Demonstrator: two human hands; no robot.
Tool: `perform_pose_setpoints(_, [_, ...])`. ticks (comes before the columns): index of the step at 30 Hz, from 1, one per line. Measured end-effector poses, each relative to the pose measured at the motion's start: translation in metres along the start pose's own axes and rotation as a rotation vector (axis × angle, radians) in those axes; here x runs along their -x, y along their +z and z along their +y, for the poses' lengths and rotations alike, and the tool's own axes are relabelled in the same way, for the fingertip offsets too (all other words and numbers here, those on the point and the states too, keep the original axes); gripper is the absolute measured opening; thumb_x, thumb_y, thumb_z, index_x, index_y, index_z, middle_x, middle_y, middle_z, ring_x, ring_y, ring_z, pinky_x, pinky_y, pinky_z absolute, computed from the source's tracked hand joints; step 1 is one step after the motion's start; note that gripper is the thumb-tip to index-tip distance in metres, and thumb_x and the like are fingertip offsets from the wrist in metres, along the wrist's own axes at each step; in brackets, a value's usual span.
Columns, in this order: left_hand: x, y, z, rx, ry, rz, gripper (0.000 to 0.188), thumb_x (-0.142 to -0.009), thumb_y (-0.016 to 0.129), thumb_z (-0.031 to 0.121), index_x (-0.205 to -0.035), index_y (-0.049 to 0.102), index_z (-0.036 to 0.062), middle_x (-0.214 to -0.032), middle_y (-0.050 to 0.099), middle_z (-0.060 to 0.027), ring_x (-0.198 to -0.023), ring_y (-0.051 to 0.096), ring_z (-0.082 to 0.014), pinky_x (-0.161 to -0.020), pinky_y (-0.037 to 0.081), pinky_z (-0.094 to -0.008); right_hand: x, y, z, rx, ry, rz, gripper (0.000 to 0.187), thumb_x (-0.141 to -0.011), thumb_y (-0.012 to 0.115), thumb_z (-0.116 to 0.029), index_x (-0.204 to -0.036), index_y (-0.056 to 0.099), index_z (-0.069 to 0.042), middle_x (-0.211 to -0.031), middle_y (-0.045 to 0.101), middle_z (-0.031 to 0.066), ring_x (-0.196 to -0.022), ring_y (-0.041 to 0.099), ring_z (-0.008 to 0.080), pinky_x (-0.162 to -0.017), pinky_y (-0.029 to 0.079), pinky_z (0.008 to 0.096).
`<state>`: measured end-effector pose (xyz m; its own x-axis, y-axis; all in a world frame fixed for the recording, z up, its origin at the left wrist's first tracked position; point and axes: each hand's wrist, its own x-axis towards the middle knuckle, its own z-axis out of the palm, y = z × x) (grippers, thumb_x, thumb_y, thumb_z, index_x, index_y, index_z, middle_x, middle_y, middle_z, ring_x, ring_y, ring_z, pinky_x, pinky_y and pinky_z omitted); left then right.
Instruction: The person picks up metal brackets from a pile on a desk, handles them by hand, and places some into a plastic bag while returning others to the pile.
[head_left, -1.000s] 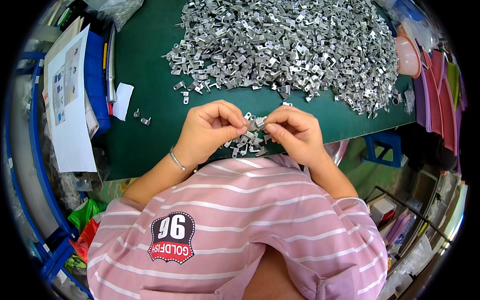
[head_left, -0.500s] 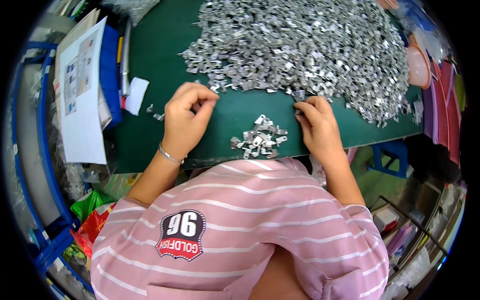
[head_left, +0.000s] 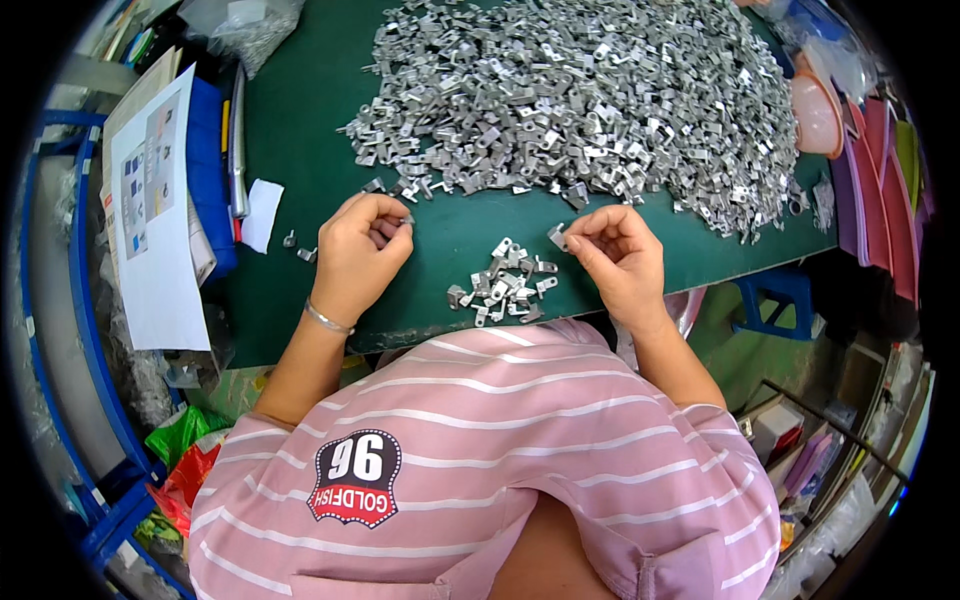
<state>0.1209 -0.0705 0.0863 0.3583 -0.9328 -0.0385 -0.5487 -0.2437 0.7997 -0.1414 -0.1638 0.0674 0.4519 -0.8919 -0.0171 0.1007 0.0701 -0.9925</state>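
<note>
Bracket (head_left: 557, 236) slants leftward toward the metal heap (head_left: 590, 110), its long axis leading out from the right hand (head_left: 622, 262), which pinches it near the heap; the left hand (head_left: 362, 248) is narrow, whether holding anything cannot be told.

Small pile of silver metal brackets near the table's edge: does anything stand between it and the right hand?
Nothing visible does: green tabletop shows between the right hand, which pinches one silver bracket, and the pile to its left.
</note>
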Motion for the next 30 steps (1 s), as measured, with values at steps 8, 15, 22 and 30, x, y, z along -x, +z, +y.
perform_pose_setpoints(8, [0.012,0.03,0.026,0.879,0.002,-0.414,0.028,-0.081,0.062,-0.013,-0.108,0.061,-0.0086,-0.101,0.062,-0.0126,-0.092,0.065,-0.0207,-0.083,0.056,-0.0316,0.0,0.005,-0.016,-0.267,0.101,-0.098,0.018,-0.084,0.065,0.006,-0.094,0.051,-0.002,-0.091,0.064,0.0097,-0.076,0.059,0.0081,-0.066,0.05,0.0209])
perform_pose_setpoints(15, [0.015,0.038,0.033,0.944,-0.013,-0.431,0.024,-0.081,0.064,-0.013,-0.104,0.061,-0.0066,-0.102,0.063,-0.0131,-0.091,0.065,-0.0181,-0.079,0.055,-0.0281,0.005,0.013,-0.022,-0.282,0.08,-0.185,0.018,-0.085,0.063,0.008,-0.093,0.051,-0.001,-0.094,0.063,0.0108,-0.083,0.06,0.0105,-0.073,0.051,0.023])
perform_pose_setpoints(22, [0.016,0.038,0.029,0.673,0.156,-0.439,0.024,-0.078,0.067,-0.009,-0.101,0.064,-0.0018,-0.1,0.064,-0.011,-0.088,0.063,-0.0153,-0.071,0.052,-0.0252,0.009,0.011,-0.014,-0.115,-0.018,-0.23,0.015,-0.083,0.064,0.008,-0.091,0.054,0.0,-0.091,0.063,0.0091,-0.082,0.061,0.0115,-0.073,0.051,0.0243])
perform_pose_setpoints(30, [0.008,-0.006,0.074,0.495,0.549,-0.297,0.024,-0.071,0.069,-0.007,-0.092,0.069,0.002,-0.086,0.063,-0.0068,-0.067,0.053,-0.0167,-0.056,0.04,-0.0263,-0.02,-0.002,-0.008,0.961,-0.488,0.068,0.018,-0.079,0.066,-0.002,-0.097,0.063,-0.002,-0.089,0.059,0.0118,-0.08,0.059,0.0305,-0.068,0.049,0.0386])
